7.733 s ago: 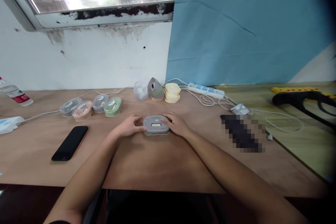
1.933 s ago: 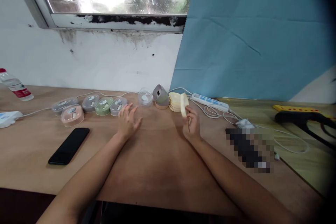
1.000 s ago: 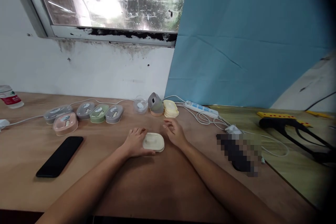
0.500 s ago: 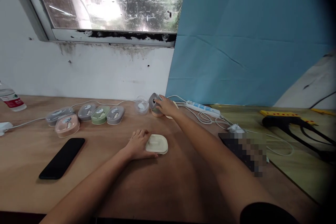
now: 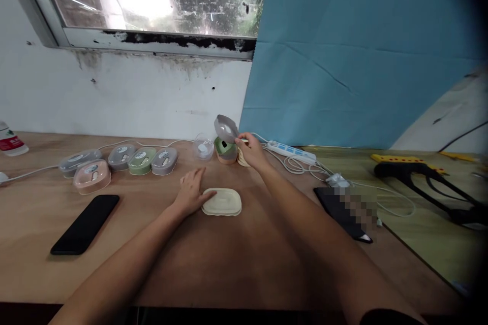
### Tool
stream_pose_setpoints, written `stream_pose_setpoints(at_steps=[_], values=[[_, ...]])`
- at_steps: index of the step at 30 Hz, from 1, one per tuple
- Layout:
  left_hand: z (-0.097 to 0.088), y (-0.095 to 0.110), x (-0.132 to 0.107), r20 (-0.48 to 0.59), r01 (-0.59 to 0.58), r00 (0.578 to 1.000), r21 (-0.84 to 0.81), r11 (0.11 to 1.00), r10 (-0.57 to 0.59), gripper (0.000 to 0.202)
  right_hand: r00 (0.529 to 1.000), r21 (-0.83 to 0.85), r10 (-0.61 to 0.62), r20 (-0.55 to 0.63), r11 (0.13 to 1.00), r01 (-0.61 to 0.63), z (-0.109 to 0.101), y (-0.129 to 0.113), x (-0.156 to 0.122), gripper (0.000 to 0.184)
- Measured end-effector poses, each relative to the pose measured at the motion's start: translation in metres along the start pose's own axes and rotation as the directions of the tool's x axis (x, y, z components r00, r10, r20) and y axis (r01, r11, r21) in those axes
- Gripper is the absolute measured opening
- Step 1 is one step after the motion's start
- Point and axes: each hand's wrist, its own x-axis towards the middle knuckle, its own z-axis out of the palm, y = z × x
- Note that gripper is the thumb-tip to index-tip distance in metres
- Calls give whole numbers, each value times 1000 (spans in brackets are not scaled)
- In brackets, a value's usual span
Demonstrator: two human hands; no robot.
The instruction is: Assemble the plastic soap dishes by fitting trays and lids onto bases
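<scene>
A grey, see-through plastic shell (image 5: 225, 128) hangs tilted in my right hand (image 5: 252, 150), its lower edge pinched between thumb and fingers. Just below it stands a stack of similar shells, a green shell (image 5: 224, 147) on top and an orange one (image 5: 227, 161) at the bottom. Cream-coloured pieces (image 5: 244, 158) lie beside the stack, partly behind my wrist. Closer to me, a cream rounded plastic piece (image 5: 223, 203) rests flat on the table. My left hand (image 5: 190, 193) is open at its left side, fingers spread and the thumb over its edge.
Several lidded oval cases, among them a pink case (image 5: 92, 176) and a green case (image 5: 142, 161), stand at left. A black phone (image 5: 86, 224) lies before them. Clear round pieces (image 5: 203, 147), a power strip (image 5: 292, 152) with cables and a dark pouch (image 5: 339, 213) are also here.
My right hand has lifted the grey shell off the stack, uncovering the green one. My left hand has loosened and spread its fingers; the cream piece now lies flatter and more fully in view.
</scene>
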Motion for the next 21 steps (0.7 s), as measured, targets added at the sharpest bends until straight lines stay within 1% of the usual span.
stream_pose_setpoints(at_steps=[1, 2, 3, 4, 5, 6, 7, 9, 11, 12, 13, 14, 15, 16, 17, 18, 19, 21], values=[[0, -4, 2, -82, 22, 996, -21, 1000, -24, 83, 995, 202, 70, 67, 976, -82, -2, -1, -14, 26], [-1, -8, 4, -152, 29, 988, -52, 998, -37, 89, 977, 377, 120, 179, 908, -180, -4, -1, -29, 31], [-2, -11, 6, -207, 18, 978, -92, 996, -37, 97, 941, 494, 147, 306, 820, -289, -4, -1, -45, 35], [-4, -12, 7, -246, -12, 969, -136, 991, -22, 105, 902, 560, 157, 403, 737, -378, -4, -1, -61, 38], [-6, -13, 7, -274, -57, 962, -183, 981, 4, 112, 855, 586, 158, 494, 666, -461, -4, 0, -75, 39], [-9, -12, 7, -292, -110, 956, -226, 968, 40, 118, 815, 594, 158, 557, 611, -524, -3, 3, -88, 39], [-12, -10, 6, -297, -163, 951, -258, 952, 82, 121, 793, 599, 168, 586, 569, -563, -1, 5, -98, 37], [-17, -4, 4, -271, -248, 948, -291, 924, 169, 117, 752, 581, 192, 631, 526, -622, 4, 13, -111, 32], [-21, 2, 2, -234, -284, 947, -299, 911, 218, 106, 736, 554, 224, 638, 530, -642, 9, 20, -116, 30], [-21, 4, 2, -228, -282, 949, -298, 912, 218, 101, 747, 543, 242, 620, 556, -630, 11, 24, -116, 31], [-21, 5, 1, -234, -268, 951, -298, 916, 202, 97, 774, 531, 255, 580, 602, -596, 12, 26, -116, 32], [-21, 5, 0, -247, -246, 953, -298, 922, 175, 96, 816, 514, 257, 517, 669, -537, 12, 28, -116, 34], [-21, 5, 0, -255, -219, 956, -299, 929, 143, 95, 868, 488, 239, 434, 748, -450, 10, 29, -116, 36], [-20, 4, 0, -257, -190, 960, -301, 935, 112, 95, 920, 450, 193, 340, 826, -339, 7, 29, -117, 39], [-20, 4, -1, -249, -162, 965, -303, 939, 86, 94, 959, 396, 119, 257, 893, -217, 2, 28, -118, 44], [-19, 3, -1, -232, -136, 971, -301, 944, 66, 93, 979, 328, 30, 203, 940, -97, -3, 28, -120, 52], [-19, 4, -1, -206, -117, 977, -294, 949, 57, 92, 980, 258, -60, 189, 966, 9, -8, 27, -122, 61], [-18, 6, -2, -138, -92, 989, -265, 960, 56, 90, 950, 126, -192, 245, 978, 165, -16, 26, -126, 81]])
